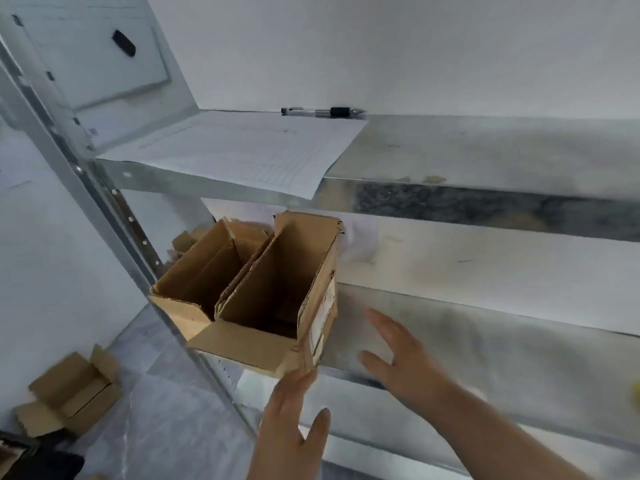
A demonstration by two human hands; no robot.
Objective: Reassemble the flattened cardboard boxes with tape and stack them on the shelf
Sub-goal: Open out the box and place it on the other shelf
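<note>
Two open-topped cardboard boxes stand side by side at the left end of the metal shelf [485, 327]. The right box [277, 289] has a white label on its side and a flap hanging over the shelf's front edge. The left box [204, 268] sits against the shelf post. My left hand [291, 427] is below the right box with straight fingers, its fingertips at the box's lower front corner. My right hand [401, 355] hovers with spread fingers over the shelf, just right of the box, holding nothing.
The upper shelf [485, 161] carries a printed sheet of paper [249, 150] and a pen [323, 111]. Another open cardboard box [72, 393] lies on the grey floor at lower left. A metal post [104, 202] runs diagonally along the shelf's left side.
</note>
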